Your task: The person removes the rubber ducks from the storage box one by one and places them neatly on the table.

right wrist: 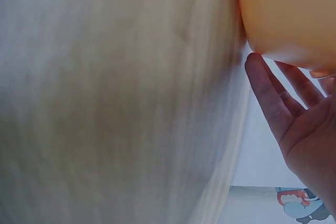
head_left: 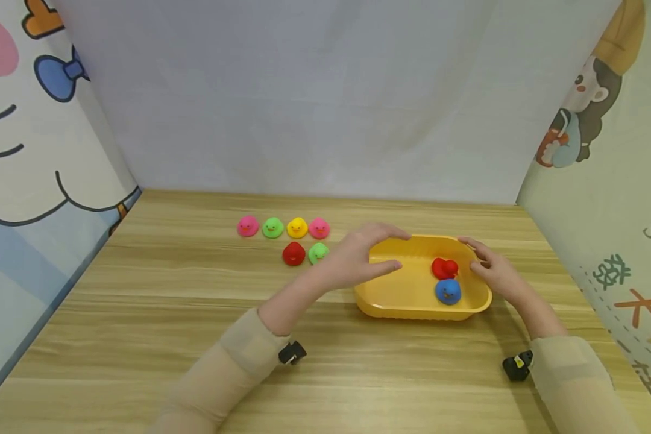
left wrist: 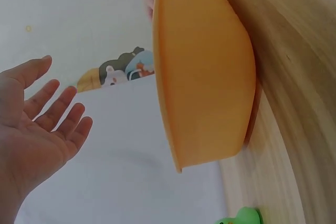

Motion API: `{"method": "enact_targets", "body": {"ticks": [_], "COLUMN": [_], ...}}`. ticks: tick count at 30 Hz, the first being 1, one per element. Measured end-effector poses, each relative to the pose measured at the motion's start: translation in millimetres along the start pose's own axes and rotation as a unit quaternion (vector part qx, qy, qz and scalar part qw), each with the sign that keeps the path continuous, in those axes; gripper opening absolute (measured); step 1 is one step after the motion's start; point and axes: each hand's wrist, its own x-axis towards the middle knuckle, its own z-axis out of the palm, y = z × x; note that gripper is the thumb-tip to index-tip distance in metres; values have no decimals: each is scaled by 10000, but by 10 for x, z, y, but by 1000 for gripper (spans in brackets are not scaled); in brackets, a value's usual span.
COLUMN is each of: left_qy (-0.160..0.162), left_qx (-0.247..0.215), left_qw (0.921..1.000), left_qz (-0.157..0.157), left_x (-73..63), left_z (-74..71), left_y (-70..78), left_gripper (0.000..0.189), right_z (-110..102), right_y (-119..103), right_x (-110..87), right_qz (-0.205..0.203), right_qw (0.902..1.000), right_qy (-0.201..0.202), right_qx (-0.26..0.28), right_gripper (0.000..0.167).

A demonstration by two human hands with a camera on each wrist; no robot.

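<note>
A yellow plastic basin (head_left: pixel 401 295) stands on the wooden table, holding a red rubber duck (head_left: pixel 443 268) and a blue rubber duck (head_left: pixel 448 292). At its right end, my right hand (head_left: pixel 496 274) grips the rim, thumb over the inside and fingers along the outer wall; the right wrist view shows those fingers (right wrist: pixel 270 90) against the wall. My left hand (head_left: pixel 352 259) hovers over the left end, fingers spread and nothing held. In the left wrist view the left palm (left wrist: pixel 37 135) faces up, apart from the basin's side (left wrist: pixel 205 72).
Left of the basin is a back row of pink (head_left: pixel 248 226), green (head_left: pixel 273 228), yellow (head_left: pixel 297 228) and pink (head_left: pixel 319 228) ducks. In front of them sit a red duck (head_left: pixel 293 254) and a green duck (head_left: pixel 317 253), partly behind my left hand. Printed curtains enclose the table.
</note>
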Motion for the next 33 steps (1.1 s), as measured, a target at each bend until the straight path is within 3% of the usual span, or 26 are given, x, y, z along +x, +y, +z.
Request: {"method": "enact_targets", "body": {"ticks": [8, 17, 33], "left_qy": [-604, -776, -1181], "left_qx": [-34, -45, -45], "left_qw": [9979, 9970, 9928], "left_qz": [-233, -33, -190], "left_x": [105, 217, 423], "left_z": [194, 389, 688], "left_y": [-39, -108, -170], "left_gripper": [46, 45, 45], "right_z": [-11, -21, -20], "right_y": [-14, -31, -25], "right_x": [-12, -15, -11], "right_qz": [64, 113, 38], "right_qw": [10000, 9999, 9998], "right_qy": [-39, -69, -95], "right_qx": [5, 25, 188], "right_gripper": [51, 51, 52]}}
